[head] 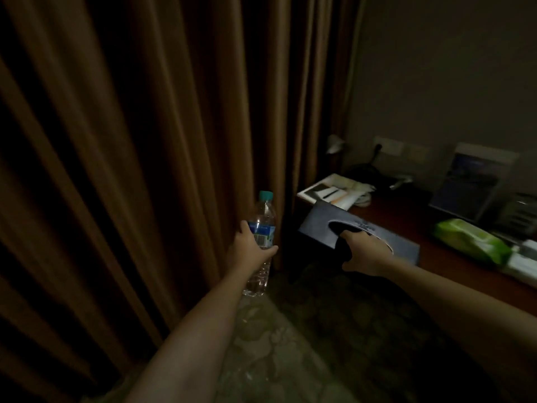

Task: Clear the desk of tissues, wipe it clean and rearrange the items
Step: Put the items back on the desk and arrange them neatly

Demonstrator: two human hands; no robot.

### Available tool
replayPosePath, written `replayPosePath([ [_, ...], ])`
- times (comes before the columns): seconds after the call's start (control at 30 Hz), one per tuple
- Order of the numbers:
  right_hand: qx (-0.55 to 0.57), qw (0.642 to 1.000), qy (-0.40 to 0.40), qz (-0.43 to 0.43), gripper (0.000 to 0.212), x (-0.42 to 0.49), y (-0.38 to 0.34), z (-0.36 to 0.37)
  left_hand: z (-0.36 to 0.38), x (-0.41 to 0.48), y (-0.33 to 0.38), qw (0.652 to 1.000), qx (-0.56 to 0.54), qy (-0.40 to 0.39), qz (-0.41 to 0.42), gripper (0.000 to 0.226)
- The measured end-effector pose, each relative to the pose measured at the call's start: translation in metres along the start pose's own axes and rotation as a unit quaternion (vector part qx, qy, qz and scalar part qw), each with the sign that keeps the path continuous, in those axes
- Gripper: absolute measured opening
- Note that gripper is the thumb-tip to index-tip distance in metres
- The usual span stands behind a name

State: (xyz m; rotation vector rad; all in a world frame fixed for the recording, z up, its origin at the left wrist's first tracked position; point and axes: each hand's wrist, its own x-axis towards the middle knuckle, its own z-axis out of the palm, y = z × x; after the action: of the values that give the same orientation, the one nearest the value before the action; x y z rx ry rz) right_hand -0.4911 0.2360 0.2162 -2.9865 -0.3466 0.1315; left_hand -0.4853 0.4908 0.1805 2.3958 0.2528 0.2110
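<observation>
Brown pleated curtain fills left; patterned carpet below; grey wall with socket panel right.

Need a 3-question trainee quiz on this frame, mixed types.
1. True or false: the left hand grips the bottle by its cap.
2. How does the right hand hold the tissue box? A) reaching into its top slot B) flat under its base C) pinching one corner
3. Fill in: the green wipes pack lies on the ____.
Key: 1 false, it grips the middle; 2 A; 3 desk.
</observation>
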Motion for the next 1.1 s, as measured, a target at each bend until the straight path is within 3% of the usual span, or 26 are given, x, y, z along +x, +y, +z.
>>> replayPosePath([
  [0.07,0.005,0.999,0.003,0.043,0.059,-0.025,0.031,0.001,0.023,-0.004,0.026,0.999,-0.001,-0.031,0.036,0.094],
  [0.2,0.017,0.991,-0.001,0.130,0.042,-0.072,0.092,-0.006,0.077,-0.016,0.085,0.992,0.017,-0.074,0.098,0.092],
  [0.43,0.052,0.970,0.016,0.236,0.049,-0.142,0.221,-0.032,0.191,-0.049,0.215,0.973,0.005,-0.139,0.186,0.089],
  [0.6,0.041,0.958,-0.002,0.283,0.057,-0.187,0.312,-0.039,0.269,-0.076,0.295,0.962,-0.005,-0.172,0.213,0.086],
  [0.77,0.050,0.947,-0.026,0.318,0.050,-0.214,0.385,-0.033,0.336,-0.091,0.353,0.950,0.009,-0.199,0.238,0.085],
  [1.1,0.069,0.925,-0.068,0.368,0.056,-0.204,0.500,0.031,0.483,-0.071,0.405,0.924,0.034,-0.293,0.242,0.081],
])
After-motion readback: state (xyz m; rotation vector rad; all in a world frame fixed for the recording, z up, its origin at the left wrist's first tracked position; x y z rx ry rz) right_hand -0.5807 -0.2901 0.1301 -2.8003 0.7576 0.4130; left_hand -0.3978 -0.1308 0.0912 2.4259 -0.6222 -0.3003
